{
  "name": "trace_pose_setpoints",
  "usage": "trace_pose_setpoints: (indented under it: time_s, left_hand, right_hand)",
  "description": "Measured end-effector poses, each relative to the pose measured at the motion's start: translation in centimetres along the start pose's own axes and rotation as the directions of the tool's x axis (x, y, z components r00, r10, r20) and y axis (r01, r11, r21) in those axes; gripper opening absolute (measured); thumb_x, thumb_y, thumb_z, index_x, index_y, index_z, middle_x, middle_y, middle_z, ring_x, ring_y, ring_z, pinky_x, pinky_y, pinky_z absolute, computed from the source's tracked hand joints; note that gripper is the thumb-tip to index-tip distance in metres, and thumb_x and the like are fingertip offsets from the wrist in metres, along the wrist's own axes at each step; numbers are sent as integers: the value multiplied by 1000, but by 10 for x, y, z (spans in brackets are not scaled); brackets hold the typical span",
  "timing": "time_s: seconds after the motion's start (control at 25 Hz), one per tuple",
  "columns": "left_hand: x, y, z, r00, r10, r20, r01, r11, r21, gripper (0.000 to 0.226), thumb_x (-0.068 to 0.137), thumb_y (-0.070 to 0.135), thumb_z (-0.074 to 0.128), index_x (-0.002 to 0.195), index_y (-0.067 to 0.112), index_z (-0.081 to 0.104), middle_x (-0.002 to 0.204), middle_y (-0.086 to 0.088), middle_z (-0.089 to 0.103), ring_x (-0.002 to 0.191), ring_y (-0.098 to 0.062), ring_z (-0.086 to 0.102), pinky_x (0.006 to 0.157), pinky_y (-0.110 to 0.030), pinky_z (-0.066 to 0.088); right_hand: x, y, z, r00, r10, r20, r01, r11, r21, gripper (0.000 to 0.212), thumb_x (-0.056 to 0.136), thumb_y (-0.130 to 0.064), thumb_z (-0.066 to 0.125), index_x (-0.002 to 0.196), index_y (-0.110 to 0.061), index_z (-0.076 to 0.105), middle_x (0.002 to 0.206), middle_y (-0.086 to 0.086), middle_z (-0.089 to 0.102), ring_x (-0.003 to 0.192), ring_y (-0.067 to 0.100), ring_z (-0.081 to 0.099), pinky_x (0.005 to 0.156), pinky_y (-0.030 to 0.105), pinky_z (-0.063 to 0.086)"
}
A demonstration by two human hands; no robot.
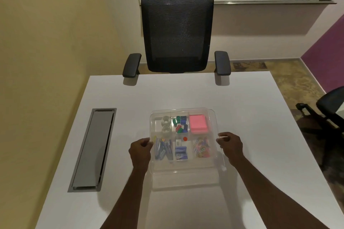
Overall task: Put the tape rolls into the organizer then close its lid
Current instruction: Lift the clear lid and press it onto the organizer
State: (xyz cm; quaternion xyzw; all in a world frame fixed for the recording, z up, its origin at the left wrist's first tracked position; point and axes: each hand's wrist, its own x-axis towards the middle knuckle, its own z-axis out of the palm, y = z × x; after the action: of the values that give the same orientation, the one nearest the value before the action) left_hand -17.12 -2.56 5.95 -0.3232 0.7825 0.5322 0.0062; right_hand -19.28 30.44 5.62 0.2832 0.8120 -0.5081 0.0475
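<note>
— Where do we have our hands?

— Our left hand (140,149) is curled on the left edge of the clear lid (214,156), fingers pinched on the plastic, and our right hand (230,145) grips the right edge the same way. The two hands are well apart, one on each side.

— And the lid?

— We see it lying over the organizer (183,111), though we cannot tell whether it is fully seated.

— Are the tape rolls in?

— Yes, we see two clear tape rolls (166,125) in the far left compartment, one behind the other. Beside them sit green and blue clips (180,124), then a pink pad (198,124) at the far right. In the near row we see staplers (163,150), a small box (181,153) and coloured paper clips (202,149).

— Around it?

— The organizer rests on the white tabletop (251,117), a grey cable hatch (93,149) to our left, a black mesh chair (176,33) across.
</note>
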Motion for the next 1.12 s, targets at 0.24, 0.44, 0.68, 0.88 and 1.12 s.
trace_pose_setpoints:
  time_s: [0.24, 0.44, 0.68, 0.88, 1.12]
  left_hand:
    - [21, 0, 16, 1000, -9, -8, 10, 997, 81, 31, 90, 1, 77, 120, -6, 74, 116, -25, 77, 111, -38, 74, 103, -41, 55]
    - [43, 2, 26, 1000, -17, -27, 20, 992, 123, 29, 90, 0, 76, 118, -6, 75, 116, -25, 77, 114, -39, 73, 102, -37, 52]
    - [55, 0, 36, 999, -39, -17, 41, 986, 159, 27, 89, 0, 76, 116, -6, 76, 114, -25, 78, 112, -39, 74, 104, -41, 53]
    - [58, -3, 36, 999, -41, -10, 42, 987, 157, 27, 91, 1, 76, 117, -4, 76, 115, -24, 78, 110, -39, 75, 104, -46, 57]
    - [57, -2, 37, 999, -39, -13, 40, 987, 154, 27, 91, 1, 76, 117, -6, 75, 115, -25, 77, 110, -40, 74, 103, -45, 57]
  right_hand:
    - [24, -1, 20, 999, 37, -9, -38, 995, -97, 23, 79, -6, 79, 101, -10, 76, 84, 10, 75, 75, 28, 71, 79, 35, 57]
    - [41, -5, 33, 999, 45, -11, -46, 990, -130, 22, 80, -5, 77, 102, -8, 75, 88, 11, 75, 81, 29, 70, 75, 28, 49]
    - [51, -5, 39, 998, 58, -25, -61, 986, -154, 23, 81, -5, 75, 104, -8, 74, 93, 13, 75, 82, 33, 70, 76, 35, 56]
    - [53, -4, 41, 997, 74, -15, -75, 985, -155, 24, 82, -5, 75, 105, -8, 74, 96, 14, 75, 85, 32, 71, 77, 34, 56]
    - [50, -5, 40, 996, 94, -4, -93, 984, -153, 23, 81, -3, 75, 104, -6, 73, 96, 15, 75, 85, 33, 71, 70, 27, 49]
